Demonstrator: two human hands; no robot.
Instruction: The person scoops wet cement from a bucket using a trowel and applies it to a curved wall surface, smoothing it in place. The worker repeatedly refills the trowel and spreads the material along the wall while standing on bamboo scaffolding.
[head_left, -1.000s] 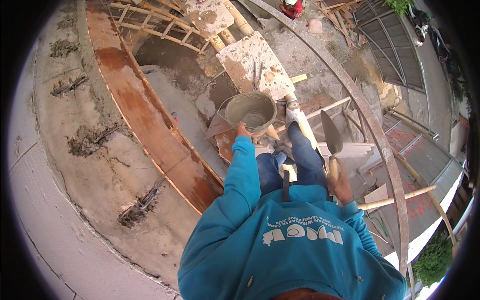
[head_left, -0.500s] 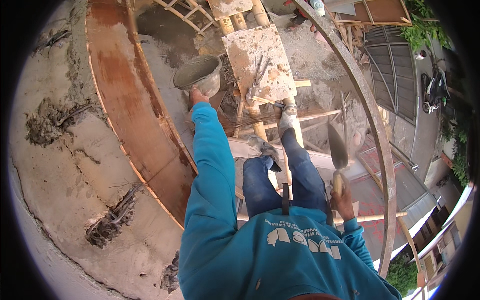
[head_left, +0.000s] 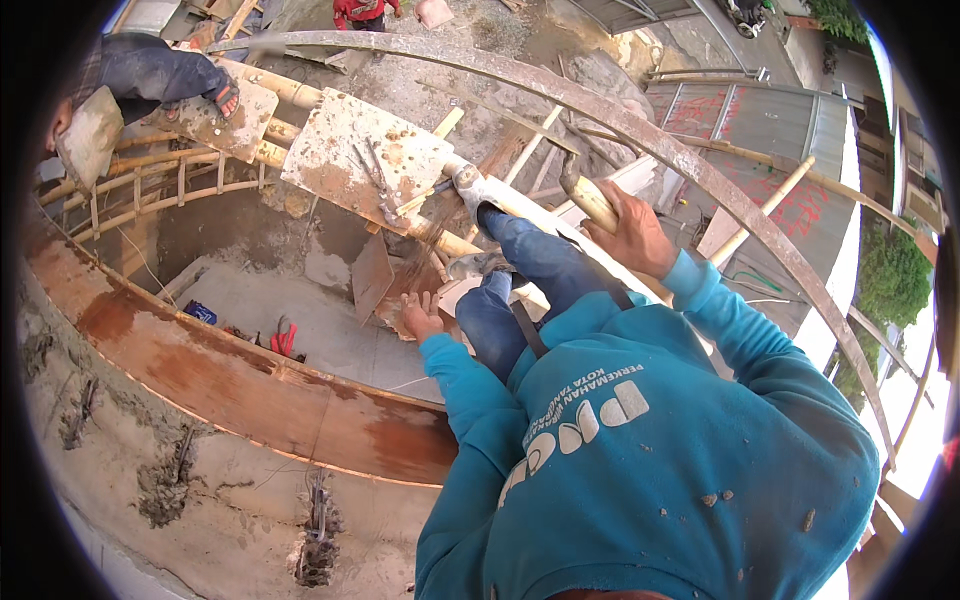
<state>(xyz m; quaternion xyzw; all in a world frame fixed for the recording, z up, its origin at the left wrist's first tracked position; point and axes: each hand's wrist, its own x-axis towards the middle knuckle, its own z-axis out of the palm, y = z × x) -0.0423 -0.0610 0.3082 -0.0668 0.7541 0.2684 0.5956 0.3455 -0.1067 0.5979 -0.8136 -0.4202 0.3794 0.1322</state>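
1. Right hand [head_left: 632, 235]: closed around the wooden trowel handle [head_left: 588, 203], near the scaffold's right edge; blade hidden.
2. Left hand [head_left: 420, 316]: fingers spread, holding nothing, beside a rusty metal sheet [head_left: 372, 276].
3. Mortar board [head_left: 362, 160]: smeared grey, resting on bamboo poles [head_left: 270, 152] at the scaffold's far edge.
4. Progress: curved wall [head_left: 190, 470] is rough and unplastered; judged mostly undone.

the curved formwork board [head_left: 250, 375] was reddish-brown wood, smooth but stained, above rough grey concrete [head_left: 150, 500]. the bamboo poles [head_left: 270, 90] looked matt and mortar-spattered, like the crusted flat board [head_left: 365, 160], while the long arched bar [head_left: 700, 170] was rusty, pitted metal. the hooded top [head_left: 650, 460] was soft blue cloth, speckled with mortar.
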